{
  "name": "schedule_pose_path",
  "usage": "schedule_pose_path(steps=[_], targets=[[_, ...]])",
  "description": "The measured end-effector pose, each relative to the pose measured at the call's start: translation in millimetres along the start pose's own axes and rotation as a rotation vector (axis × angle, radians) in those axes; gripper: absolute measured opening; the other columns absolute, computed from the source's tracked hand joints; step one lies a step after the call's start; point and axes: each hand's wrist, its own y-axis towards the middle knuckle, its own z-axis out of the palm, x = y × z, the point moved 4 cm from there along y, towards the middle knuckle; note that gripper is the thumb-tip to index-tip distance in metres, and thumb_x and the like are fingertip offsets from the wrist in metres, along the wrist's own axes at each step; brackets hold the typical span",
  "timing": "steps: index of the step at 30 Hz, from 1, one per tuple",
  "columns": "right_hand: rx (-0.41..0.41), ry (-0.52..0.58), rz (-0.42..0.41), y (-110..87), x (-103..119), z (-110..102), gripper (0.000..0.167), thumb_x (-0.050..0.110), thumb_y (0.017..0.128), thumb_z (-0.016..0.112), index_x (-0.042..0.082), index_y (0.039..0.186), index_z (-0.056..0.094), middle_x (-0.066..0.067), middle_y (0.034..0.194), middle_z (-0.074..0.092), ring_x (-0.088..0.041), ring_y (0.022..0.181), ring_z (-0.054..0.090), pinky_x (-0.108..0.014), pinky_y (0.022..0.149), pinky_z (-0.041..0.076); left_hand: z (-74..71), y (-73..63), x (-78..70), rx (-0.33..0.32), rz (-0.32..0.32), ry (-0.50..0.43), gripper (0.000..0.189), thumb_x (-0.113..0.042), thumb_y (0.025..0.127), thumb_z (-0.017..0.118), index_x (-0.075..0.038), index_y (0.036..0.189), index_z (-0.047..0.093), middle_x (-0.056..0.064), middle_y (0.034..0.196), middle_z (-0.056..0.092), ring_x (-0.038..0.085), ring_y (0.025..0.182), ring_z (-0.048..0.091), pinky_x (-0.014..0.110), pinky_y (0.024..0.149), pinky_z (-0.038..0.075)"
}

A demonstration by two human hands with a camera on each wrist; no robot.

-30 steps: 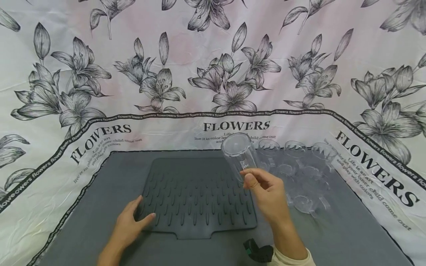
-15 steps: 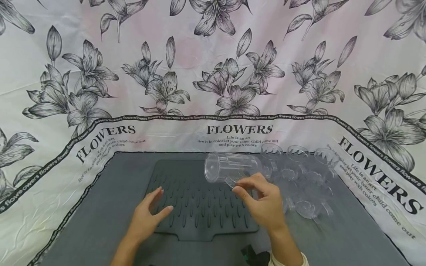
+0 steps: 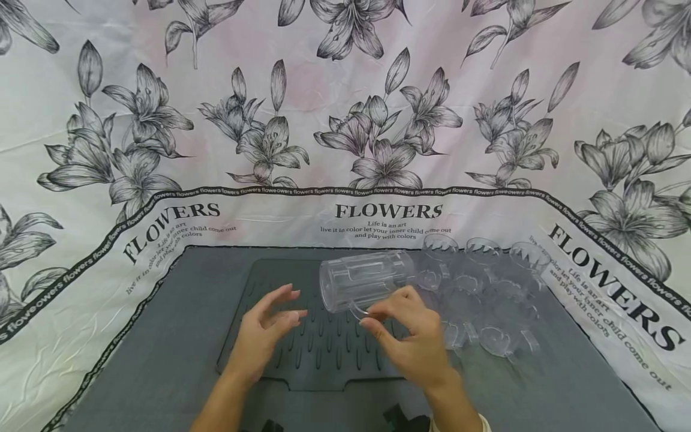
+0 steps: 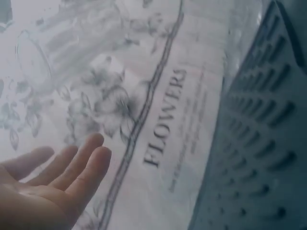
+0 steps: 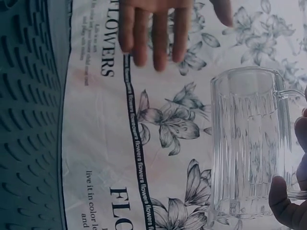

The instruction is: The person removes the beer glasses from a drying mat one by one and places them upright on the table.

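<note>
My right hand (image 3: 412, 339) grips the handle of a clear glass mug (image 3: 364, 277), its thumb and fingers closing round the loop. The mug lies nearly sideways in the air over a dark ridged mat (image 3: 278, 273), with its base toward the left. In the right wrist view, vertical flutes show along the wall of the mug (image 5: 247, 148). To the left of the mug's base, my left hand (image 3: 261, 333) hovers with its fingers apart, touching nothing. Its fingers look extended in the left wrist view, where the hand (image 4: 53, 187) is at the lower left.
Several clear mugs (image 3: 496, 339) stand close together on the grey table (image 3: 162, 354), right of the mat. A flower-printed cloth (image 3: 291, 156) hangs behind the table and along its sides. Small black objects (image 3: 399, 420) show at the bottom edge.
My right hand has tipped the mug from slanted to nearly sideways and brought it left and lower. My left hand has risen from the mat's left edge and moved right, toward the mug's base.
</note>
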Motion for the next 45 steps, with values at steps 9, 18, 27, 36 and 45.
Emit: schedule_pose_path(steps=[9, 18, 27, 36, 45], targets=[[0.012, -0.041, -0.138, 1.2, 10, 9, 0.023, 0.023, 0.091, 0.07, 0.003, 0.08, 0.068, -0.005, 0.074, 0.068, -0.019, 0.069, 0.052, -0.024, 0.07, 0.043, 21.5, 11.1, -20.7, 0.007, 0.043, -0.088, 0.052, -0.007, 0.094, 0.057, 0.004, 0.142, 0.039, 0.023, 0.133, 0.045, 0.033, 0.1, 0.063, 0.038, 0.089, 0.051], [0.062, -0.062, -0.217, -1.4, 14, 17, 0.021, 0.022, 0.092, 0.068, 0.004, 0.081, 0.067, -0.001, 0.075, 0.066, -0.018, 0.073, 0.052, -0.022, 0.071, 0.045, 26.7, 14.1, -24.3, 0.001, 0.039, -0.149, 0.054, -0.01, 0.092, 0.062, -0.002, 0.142, 0.043, 0.021, 0.128, 0.045, 0.036, 0.108, 0.059, 0.039, 0.09, 0.05], [0.14, -0.058, -0.244, -6.3, 12, 24, 0.017, 0.019, 0.091, 0.07, 0.005, 0.084, 0.07, 0.0, 0.079, 0.066, -0.019, 0.078, 0.052, -0.024, 0.074, 0.045, 26.2, 12.9, -21.1, -0.008, 0.012, -0.187, 0.052, -0.004, 0.089, 0.066, 0.004, 0.136, 0.047, 0.025, 0.128, 0.044, 0.045, 0.108, 0.055, 0.038, 0.086, 0.052], [0.032, -0.018, -0.195, -1.4, 18, 19, 0.023, 0.024, 0.095, 0.064, 0.002, 0.089, 0.068, -0.017, 0.1, 0.059, -0.027, 0.09, 0.054, -0.029, 0.077, 0.047, 22.8, 7.4, -13.5, -0.072, 0.009, -0.25, 0.043, 0.001, 0.09, 0.062, 0.009, 0.13, 0.049, 0.023, 0.12, 0.047, 0.032, 0.099, 0.063, 0.037, 0.089, 0.051], [-0.142, 0.152, 0.316, -14.4, 5, -2, 0.019, -0.008, 0.088, 0.057, -0.009, 0.107, 0.057, -0.017, 0.102, 0.058, -0.019, 0.096, 0.055, -0.024, 0.08, 0.05, 20.8, 3.5, -13.3, -0.149, 0.039, -0.362, 0.043, 0.004, 0.09, 0.059, 0.014, 0.129, 0.045, 0.024, 0.121, 0.044, 0.032, 0.103, 0.063, 0.04, 0.094, 0.046]])
